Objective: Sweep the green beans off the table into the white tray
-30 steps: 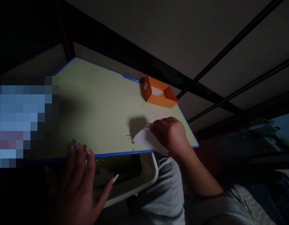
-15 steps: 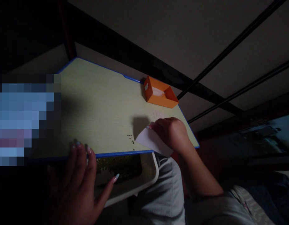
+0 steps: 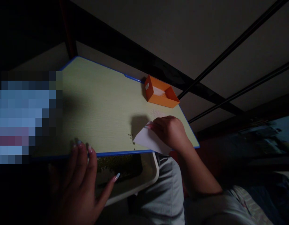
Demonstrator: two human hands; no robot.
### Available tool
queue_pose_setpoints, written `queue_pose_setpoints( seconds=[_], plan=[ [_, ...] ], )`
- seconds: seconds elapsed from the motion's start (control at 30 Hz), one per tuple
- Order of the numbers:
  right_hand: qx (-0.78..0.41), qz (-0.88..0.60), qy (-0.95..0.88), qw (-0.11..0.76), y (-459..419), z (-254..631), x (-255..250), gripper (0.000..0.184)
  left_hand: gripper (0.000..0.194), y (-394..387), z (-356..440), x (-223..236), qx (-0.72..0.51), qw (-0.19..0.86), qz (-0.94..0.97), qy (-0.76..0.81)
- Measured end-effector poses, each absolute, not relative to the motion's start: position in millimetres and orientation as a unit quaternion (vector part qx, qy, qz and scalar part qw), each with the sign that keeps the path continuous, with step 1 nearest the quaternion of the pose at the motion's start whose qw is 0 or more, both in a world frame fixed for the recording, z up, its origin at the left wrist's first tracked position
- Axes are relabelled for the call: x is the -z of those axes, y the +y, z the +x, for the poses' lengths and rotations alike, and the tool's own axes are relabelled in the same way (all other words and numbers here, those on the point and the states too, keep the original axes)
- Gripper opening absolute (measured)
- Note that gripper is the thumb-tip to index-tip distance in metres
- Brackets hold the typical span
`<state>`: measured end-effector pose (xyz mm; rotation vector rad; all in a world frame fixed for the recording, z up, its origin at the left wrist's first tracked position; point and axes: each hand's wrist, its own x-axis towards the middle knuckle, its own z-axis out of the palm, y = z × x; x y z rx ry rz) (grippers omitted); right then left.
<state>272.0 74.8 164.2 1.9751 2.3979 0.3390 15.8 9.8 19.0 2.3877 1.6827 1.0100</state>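
Observation:
My right hand (image 3: pixel 170 129) is closed on a sheet of white paper (image 3: pixel 149 141), which slants over the near right edge of the pale table (image 3: pixel 99 106) with the blue rim. Small dark bits (image 3: pixel 132 141) lie on the tabletop just left of the paper. Beyond my knuckles is a scatter of pale grains (image 3: pixel 158 112). My left hand (image 3: pixel 81 184) rests its fingertips on the table's near edge, fingers spread and thumb out to the side. Below that edge sits a white tub (image 3: pixel 156 172) with dark green matter (image 3: pixel 123 168) inside, partly hidden by the table.
An orange open box (image 3: pixel 161 93) with pale material in it stands at the table's far right. My grey-trousered leg (image 3: pixel 167 187) is beside the tub. A blurred-out patch (image 3: pixel 22 115) covers the left side. Dark bars (image 3: pixel 219 56) run behind the table.
The right hand and the paper have shifted slightly to the left, towards the dark bits. My left hand keeps its place at the table edge.

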Motion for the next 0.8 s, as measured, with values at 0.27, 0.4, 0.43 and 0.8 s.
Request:
queue_pose_setpoints(
  seconds=[0.27, 0.4, 0.43, 0.8],
  plan=[
    [-0.083, 0.623, 0.778, 0.003, 70.9, 273.8, -163.1, 0.033, 0.087, 11.4, 15.8, -20.6, -0.324, 0.034, 0.771, 0.547],
    [-0.072, 0.624, 0.778, 0.012, 69.6, 269.0, -164.3, 0.034, 0.087, 11.3, 14.7, -20.4, -0.324, 0.031, 0.772, 0.546],
    [-0.071, 0.624, 0.778, 0.013, 69.3, 267.1, -164.9, 0.034, 0.087, 11.0, 14.6, -20.0, -0.325, 0.031, 0.771, 0.546],
    [-0.030, 0.616, 0.787, -0.010, 65.3, 263.6, -171.8, 0.034, 0.085, 10.3, 15.9, -22.1, -0.323, 0.006, 0.779, 0.537]
  ],
)
